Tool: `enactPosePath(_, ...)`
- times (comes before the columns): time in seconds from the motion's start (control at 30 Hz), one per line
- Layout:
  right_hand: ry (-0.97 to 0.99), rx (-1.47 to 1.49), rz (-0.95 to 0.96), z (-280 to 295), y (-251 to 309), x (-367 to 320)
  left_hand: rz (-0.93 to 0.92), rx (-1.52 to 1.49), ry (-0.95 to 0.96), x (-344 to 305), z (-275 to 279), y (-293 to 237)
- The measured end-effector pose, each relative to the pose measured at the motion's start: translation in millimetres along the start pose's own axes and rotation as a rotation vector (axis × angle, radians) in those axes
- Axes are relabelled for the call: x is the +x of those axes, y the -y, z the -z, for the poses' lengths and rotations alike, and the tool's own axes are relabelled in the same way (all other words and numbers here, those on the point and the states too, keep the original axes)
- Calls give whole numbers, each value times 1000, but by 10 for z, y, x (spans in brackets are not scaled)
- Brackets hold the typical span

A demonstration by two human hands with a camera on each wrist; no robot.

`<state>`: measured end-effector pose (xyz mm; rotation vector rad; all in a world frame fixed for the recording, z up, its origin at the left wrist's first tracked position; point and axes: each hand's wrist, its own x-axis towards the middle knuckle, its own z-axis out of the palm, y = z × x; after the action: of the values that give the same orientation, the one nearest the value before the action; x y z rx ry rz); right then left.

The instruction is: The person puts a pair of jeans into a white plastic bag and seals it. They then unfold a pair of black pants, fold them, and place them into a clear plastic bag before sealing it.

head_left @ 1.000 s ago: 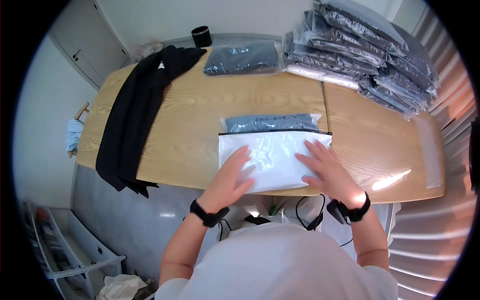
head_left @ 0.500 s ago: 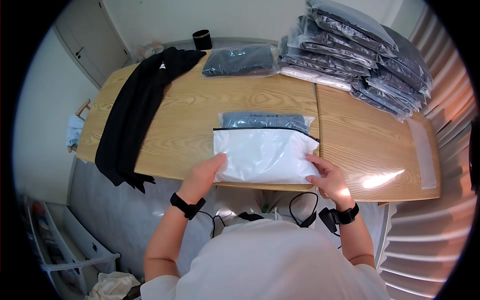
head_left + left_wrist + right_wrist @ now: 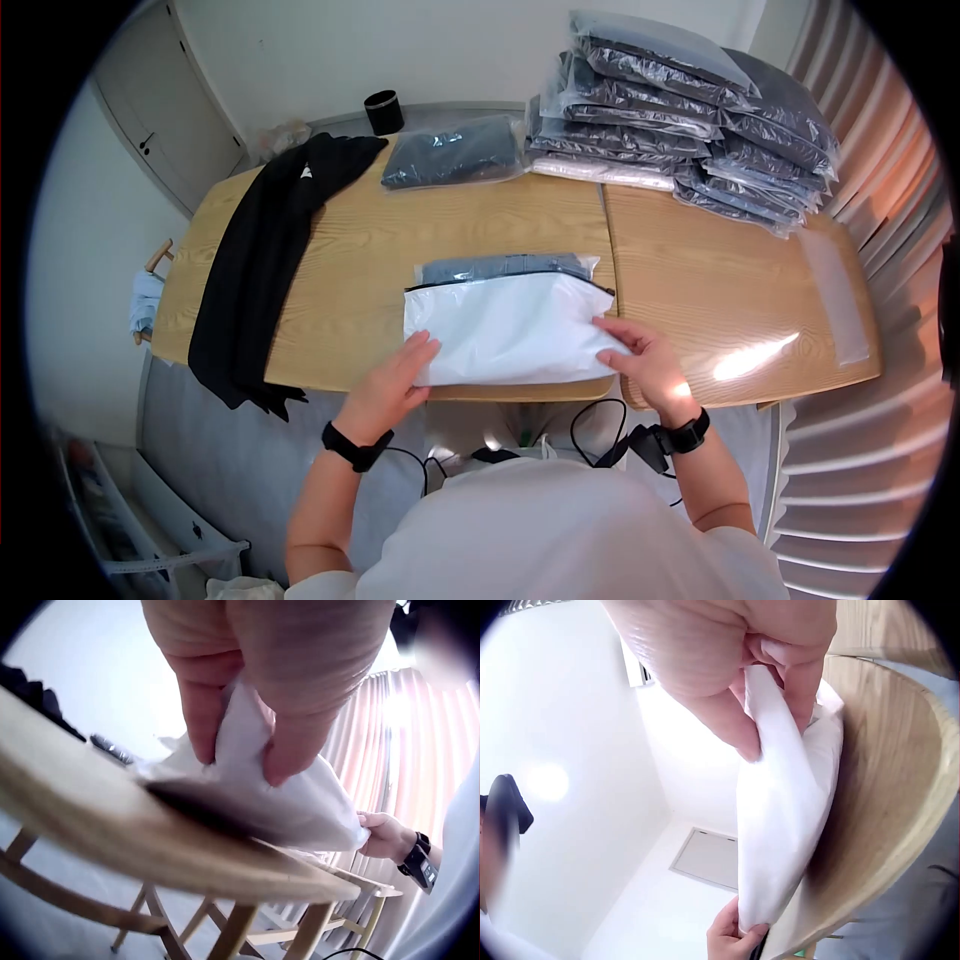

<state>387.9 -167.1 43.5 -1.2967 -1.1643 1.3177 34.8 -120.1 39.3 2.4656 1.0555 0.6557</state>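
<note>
A white plastic bag (image 3: 505,330) with a dark strip along its far edge lies near the table's front edge. Its left side is pinched between the thumb and fingers of my left hand (image 3: 388,385), and the left wrist view shows the bag (image 3: 300,806) bunched between them. My right hand (image 3: 648,368) pinches the right side; in the right wrist view the white plastic (image 3: 776,795) runs up between thumb and fingers. Just behind the white bag, partly covered by it, is a clear bag with folded blue-grey cloth (image 3: 500,266).
Black clothing (image 3: 255,260) lies along the table's left side, hanging over the front edge. At the back are a black cup (image 3: 383,112), a bagged dark garment (image 3: 455,153) and a tall stack of bagged garments (image 3: 680,110). A translucent strip (image 3: 836,295) lies far right.
Both hands went from lying spread over the white bag to gripping its sides. The bag has shifted slightly toward the left, and its surface is more puffed and creased.
</note>
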Motion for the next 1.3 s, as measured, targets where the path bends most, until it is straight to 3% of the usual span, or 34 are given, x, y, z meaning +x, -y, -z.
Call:
enactPosePath(0.13,-23,153,152,62,252,104,-47,121,-195,253,436,-156)
enactPosePath(0.2,-32,133,257,82,344,234,216,-191,-238,456,620,-169)
enactPosePath(0.3,-16,4,316,40,513,533,305,-426,-407,832,693,131)
enactPosePath(0.33,22,-67,318,53,539,650,300,-421,-410,907,629,309)
enactPosePath(0.4,21,-63,350,64,533,819,325,-897,-389,1026,445,696)
enactPosePath(0.47,-99,-143,162,83,534,927,311,-906,-331,1076,277,672)
enactPosePath(0.5,-101,-141,172,86,481,945,309,-918,-269,1077,183,666)
enactPosePath(0.6,-36,-305,282,43,271,950,200,-683,-161,1065,-88,854)
enactPosePath(0.67,137,-358,460,-25,180,994,220,-673,-158,1079,-113,892)
enactPosePath(0.73,111,-331,416,-59,114,1015,250,-668,-151,1076,-139,914)
enactPosePath(0.8,-89,-375,213,-95,143,1054,259,-631,-201,1163,-119,894)
enactPosePath(0.83,-139,-318,331,-121,187,1045,179,-590,-269,1186,-94,837)
enactPosePath(0.87,-139,-318,329,-103,267,1025,180,-591,-268,1167,-55,784)
enactPosePath(0.93,-120,-312,173,-45,410,1008,274,-756,-223,1154,102,581)
enactPosePath(1.0,-113,-216,107,10,341,1039,375,-719,-180,1087,108,625)
enactPosePath(1.07,-59,-125,-125,92,121,1147,596,-814,12,1007,20,756)
enactPosePath(1.2,-108,-78,-324,11,33,1036,629,-860,120,774,-142,654)
enactPosePath(1.27,-328,-113,-40,27,-23,1039,592,-976,95,704,-155,648)
enactPosePath(1.3,-572,-445,273,60,-191,1068,605,-983,98,670,-179,637)
